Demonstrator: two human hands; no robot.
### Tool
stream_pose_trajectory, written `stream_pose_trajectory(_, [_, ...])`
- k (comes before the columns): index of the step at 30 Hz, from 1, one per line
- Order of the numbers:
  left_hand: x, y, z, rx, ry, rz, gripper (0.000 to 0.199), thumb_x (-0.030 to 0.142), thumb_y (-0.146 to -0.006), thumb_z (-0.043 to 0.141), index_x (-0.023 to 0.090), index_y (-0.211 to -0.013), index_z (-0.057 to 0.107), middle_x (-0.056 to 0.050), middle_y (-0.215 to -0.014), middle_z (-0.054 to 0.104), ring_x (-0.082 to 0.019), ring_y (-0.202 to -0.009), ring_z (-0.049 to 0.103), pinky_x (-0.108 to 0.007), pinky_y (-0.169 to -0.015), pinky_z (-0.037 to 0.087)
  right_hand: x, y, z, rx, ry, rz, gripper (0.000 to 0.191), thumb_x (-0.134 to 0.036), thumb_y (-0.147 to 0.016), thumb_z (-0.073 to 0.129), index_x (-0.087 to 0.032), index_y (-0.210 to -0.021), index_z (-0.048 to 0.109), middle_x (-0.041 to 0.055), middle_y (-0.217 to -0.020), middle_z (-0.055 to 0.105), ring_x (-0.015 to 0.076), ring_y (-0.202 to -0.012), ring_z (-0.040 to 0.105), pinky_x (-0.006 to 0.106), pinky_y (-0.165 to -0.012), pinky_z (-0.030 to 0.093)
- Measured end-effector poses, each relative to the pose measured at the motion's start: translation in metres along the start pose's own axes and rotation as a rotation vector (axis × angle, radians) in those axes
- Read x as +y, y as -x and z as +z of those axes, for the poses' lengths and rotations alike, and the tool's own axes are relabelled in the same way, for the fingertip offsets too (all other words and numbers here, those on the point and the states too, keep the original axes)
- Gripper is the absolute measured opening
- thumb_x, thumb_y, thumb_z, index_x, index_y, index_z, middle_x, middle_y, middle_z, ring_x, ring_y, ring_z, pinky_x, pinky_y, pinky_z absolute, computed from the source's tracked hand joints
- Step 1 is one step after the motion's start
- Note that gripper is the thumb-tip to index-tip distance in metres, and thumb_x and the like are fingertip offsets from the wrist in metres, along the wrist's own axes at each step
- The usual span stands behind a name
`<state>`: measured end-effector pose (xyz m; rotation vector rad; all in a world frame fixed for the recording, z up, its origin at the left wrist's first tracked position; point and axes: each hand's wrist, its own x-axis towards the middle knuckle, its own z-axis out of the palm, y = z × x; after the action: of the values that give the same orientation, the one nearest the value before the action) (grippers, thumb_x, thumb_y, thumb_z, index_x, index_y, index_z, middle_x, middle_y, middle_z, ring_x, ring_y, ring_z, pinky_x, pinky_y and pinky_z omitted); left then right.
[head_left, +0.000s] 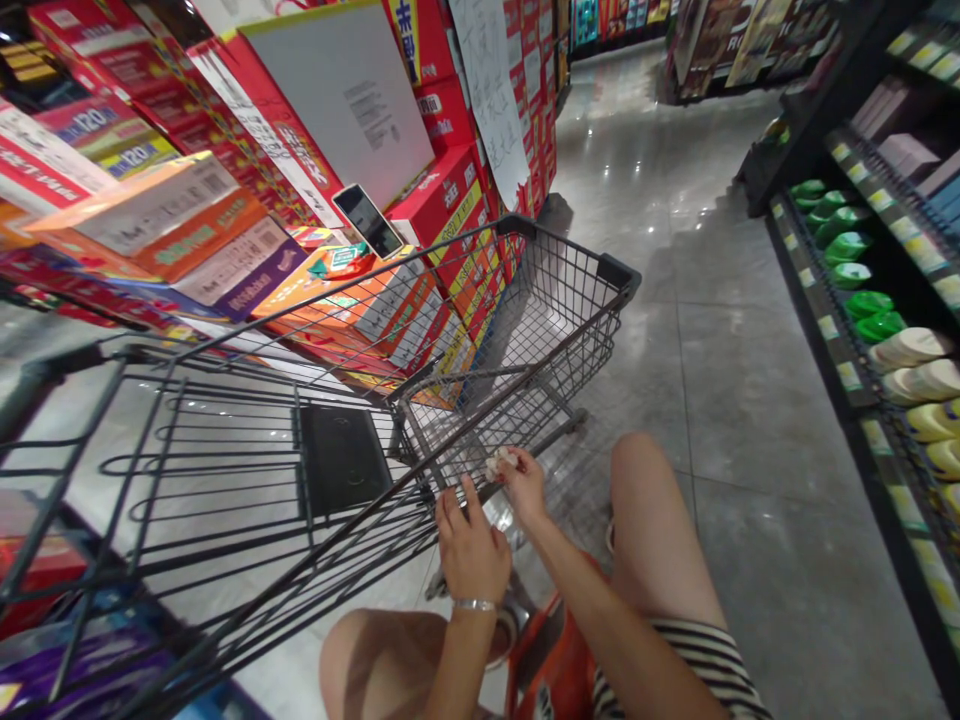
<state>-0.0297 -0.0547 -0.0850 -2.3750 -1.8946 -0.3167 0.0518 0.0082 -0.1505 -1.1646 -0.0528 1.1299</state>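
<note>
Right hand (pixel 525 483) pinching a small crumpled whitish wad (pixel 500 462) between thumb and fingertips, held against the wire side of a dark shopping cart (pixel 525 300) low on its near flank (what the wad is made of cannot be told). Left hand (pixel 471 545), with a silver bracelet (pixel 475 605) at the wrist, holds nothing; its fingers are spread loosely and rest on the cart's lower wires just beside the right hand. Both forearms rise from the bottom of the frame between two bare knees, the person apparently crouched, with an orange object (pixel 555 660) below the right forearm. Cart is tilted in the view, its folding seat panel (pixel 341 458) dark and flat. Beyond the cart stands a stack of red and orange boxes (pixel 360 300), with a phone (pixel 368 220) propped on top. At right, a dark shelf (pixel 847 330) carries green and pale yellow packs, across a glossy grey tiled floor (pixel 712 330).
</note>
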Motion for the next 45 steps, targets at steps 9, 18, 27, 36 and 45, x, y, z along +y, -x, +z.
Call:
stream_pose_trajectory(9, [-0.004,-0.001,-0.001,-0.024,0.011,0.004,0.070,0.013,-0.077,0.051,0.009,-0.143,0.028,-0.022,-0.135,0.036,-0.035,-0.132,0.030,-0.050,-0.105,0.035,0.003,-0.014,-0.008,0.071,0.489,-0.153,0.020,-0.029,-0.067,0.061,-0.016,-0.081,0.064,-0.0002,-0.064,0.062,0.0141,-0.057,0.056,0.025,-0.055,0.048])
stream_pose_trajectory(18, [-0.005,-0.001,-0.003,0.055,0.190,0.097,0.059,0.010,-0.078,0.047,0.012,-0.137,0.039,-0.016,-0.130,0.042,-0.029,-0.124,0.041,-0.050,-0.103,0.039,-0.024,-0.004,-0.009,-0.013,1.128,-0.395,0.024,-0.007,-0.075,0.051,-0.017,-0.089,0.069,0.0111,-0.093,0.064,0.0196,-0.074,0.064,0.029,-0.070,0.045])
stream_pose_trajectory(27, [-0.002,-0.012,-0.001,0.082,0.165,0.160,0.054,0.012,-0.081,0.046,0.009,-0.135,0.041,-0.019,-0.133,0.041,-0.030,-0.130,0.037,-0.049,-0.105,0.037,-0.045,-0.008,-0.023,0.080,1.171,-0.428,0.020,-0.013,-0.075,0.054,-0.016,-0.089,0.068,0.0106,-0.091,0.064,0.0206,-0.075,0.062,0.030,-0.068,0.043])
stream_pose_trajectory(36, [0.009,-0.006,0.008,0.017,0.078,0.115,0.058,0.009,-0.079,0.048,0.010,-0.136,0.041,-0.022,-0.145,0.025,-0.036,-0.140,0.019,-0.051,-0.108,0.033,-0.021,-0.031,-0.035,0.065,0.665,-0.450,0.028,-0.015,-0.072,0.050,-0.015,-0.093,0.069,0.0061,-0.089,0.062,0.0169,-0.077,0.058,0.030,-0.079,0.047])
stream_pose_trajectory(45, [0.017,-0.005,0.010,0.016,0.093,0.085,0.053,0.010,-0.072,0.054,0.009,-0.125,0.053,-0.022,-0.149,0.017,-0.038,-0.141,0.013,-0.051,-0.108,0.032,-0.005,-0.030,-0.024,0.187,0.635,-0.422,0.024,-0.017,-0.067,0.053,-0.011,-0.082,0.070,0.0075,-0.080,0.065,0.0175,-0.073,0.059,0.029,-0.074,0.048])
